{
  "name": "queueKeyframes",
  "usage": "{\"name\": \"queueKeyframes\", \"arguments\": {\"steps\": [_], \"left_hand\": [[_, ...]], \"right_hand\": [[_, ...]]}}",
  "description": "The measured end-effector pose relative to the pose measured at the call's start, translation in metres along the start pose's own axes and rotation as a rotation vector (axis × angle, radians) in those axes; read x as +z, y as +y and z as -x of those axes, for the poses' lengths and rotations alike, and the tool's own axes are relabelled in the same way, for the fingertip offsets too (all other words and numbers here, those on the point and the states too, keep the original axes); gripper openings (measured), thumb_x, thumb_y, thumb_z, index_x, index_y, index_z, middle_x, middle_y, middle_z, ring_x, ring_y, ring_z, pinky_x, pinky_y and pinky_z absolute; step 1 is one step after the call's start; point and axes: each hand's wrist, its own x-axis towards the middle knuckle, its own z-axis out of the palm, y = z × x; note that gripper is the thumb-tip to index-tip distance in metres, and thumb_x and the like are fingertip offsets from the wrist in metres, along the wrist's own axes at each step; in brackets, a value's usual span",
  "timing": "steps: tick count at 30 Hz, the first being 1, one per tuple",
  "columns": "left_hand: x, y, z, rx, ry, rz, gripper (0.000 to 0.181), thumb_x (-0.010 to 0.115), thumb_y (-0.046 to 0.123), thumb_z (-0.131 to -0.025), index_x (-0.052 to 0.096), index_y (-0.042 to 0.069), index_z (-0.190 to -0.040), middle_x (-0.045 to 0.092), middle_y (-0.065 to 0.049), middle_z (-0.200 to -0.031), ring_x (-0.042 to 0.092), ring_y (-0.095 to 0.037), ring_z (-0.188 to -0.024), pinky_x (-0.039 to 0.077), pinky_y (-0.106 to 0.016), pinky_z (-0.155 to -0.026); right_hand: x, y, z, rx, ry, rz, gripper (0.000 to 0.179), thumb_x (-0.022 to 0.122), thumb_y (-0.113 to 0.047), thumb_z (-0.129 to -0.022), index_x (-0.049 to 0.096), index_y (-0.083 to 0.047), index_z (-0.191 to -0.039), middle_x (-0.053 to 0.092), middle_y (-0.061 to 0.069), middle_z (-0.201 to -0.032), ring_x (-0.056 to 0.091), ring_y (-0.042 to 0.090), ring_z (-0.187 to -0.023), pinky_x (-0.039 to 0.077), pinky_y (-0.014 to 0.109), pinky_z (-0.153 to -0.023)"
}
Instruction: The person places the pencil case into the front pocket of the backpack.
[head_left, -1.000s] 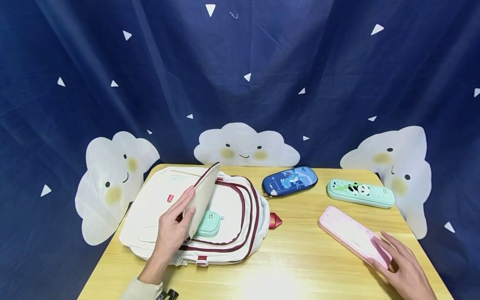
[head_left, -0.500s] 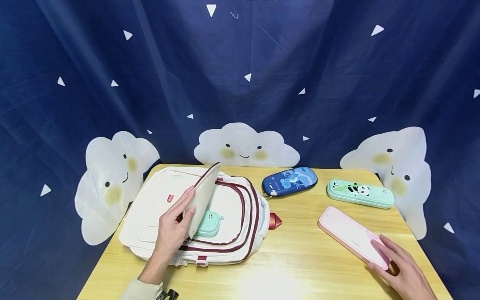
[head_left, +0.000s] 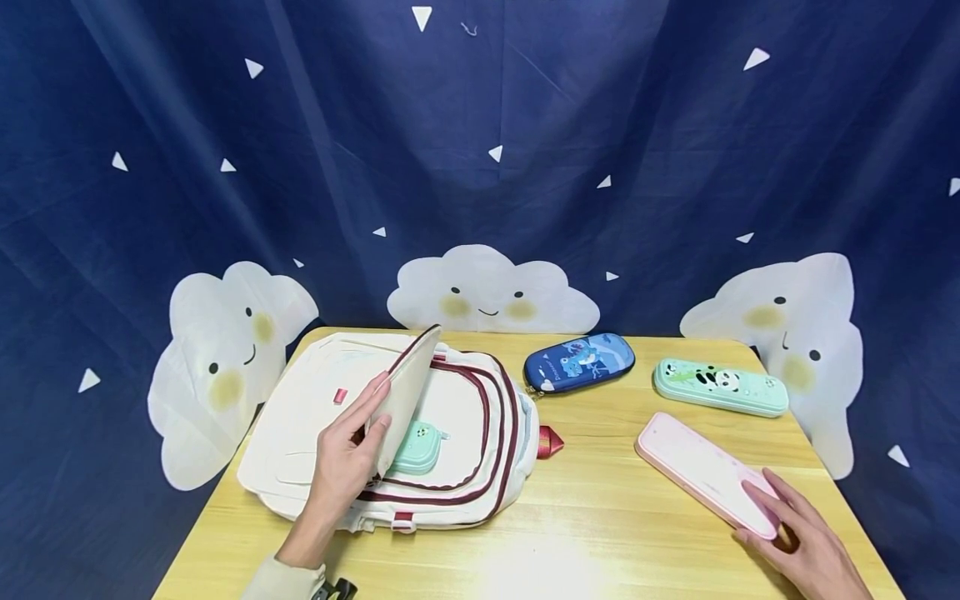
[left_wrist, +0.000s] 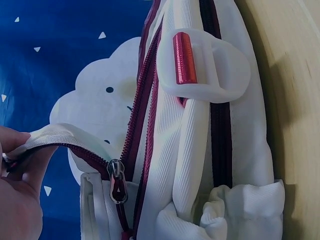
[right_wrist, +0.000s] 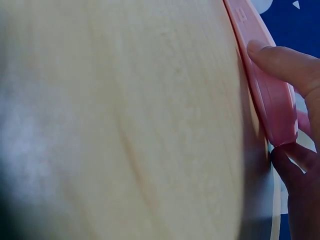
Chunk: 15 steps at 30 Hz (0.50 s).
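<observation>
My left hand (head_left: 347,454) holds up the flap (head_left: 408,392) of a white backpack (head_left: 300,417) with dark red zips, fingers on the outside and thumb on the inner side. In the left wrist view, a metal zip slider (left_wrist: 117,180) hangs at the flap's lower corner. Inside the pocket, partly behind the flap, lies a mint green case (head_left: 418,448). At the right, my right hand (head_left: 810,529) grips the near end of a pink pencil case (head_left: 705,471) on the table. In the right wrist view, the thumb (right_wrist: 280,62) presses the case's side.
Behind the pink case lies a mint green panda pencil case (head_left: 720,387). A dark blue pencil case (head_left: 579,363) sits near the table's back edge, right of the backpack. The wooden table (head_left: 600,500) ends at a blue curtain (head_left: 480,167) printed with clouds.
My right hand has shifted very slightly on the near end of the pink pencil case. My left hand and the flap look unchanged.
</observation>
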Motion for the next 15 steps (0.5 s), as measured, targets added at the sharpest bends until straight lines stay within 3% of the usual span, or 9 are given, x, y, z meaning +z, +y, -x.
{"name": "queueKeyframes", "arguments": {"steps": [5,15], "left_hand": [[-0.0005,0.0009,-0.0002,0.003,0.0,-0.003,0.051,0.071,-0.005,-0.101,0.068,0.012,-0.149,0.064,-0.005,-0.156,0.05,0.003,-0.15,0.036,-0.01,-0.124],[-0.0007,0.0016,0.0003,-0.024,-0.005,0.005,0.051,0.071,-0.005,-0.102,0.068,0.013,-0.149,0.064,-0.003,-0.157,0.05,0.004,-0.149,0.036,-0.009,-0.123]], "right_hand": [[-0.0023,-0.0011,-0.002,0.003,-0.007,0.024,0.087,0.079,-0.054,-0.098,0.048,-0.005,-0.163,0.029,0.035,-0.17,0.032,0.06,-0.141,0.033,0.088,-0.107],[0.0005,-0.0006,-0.0002,-0.029,0.049,0.028,0.083,0.083,-0.049,-0.096,0.054,-0.004,-0.158,0.035,0.034,-0.165,0.035,0.059,-0.139,0.029,0.089,-0.112]]}}
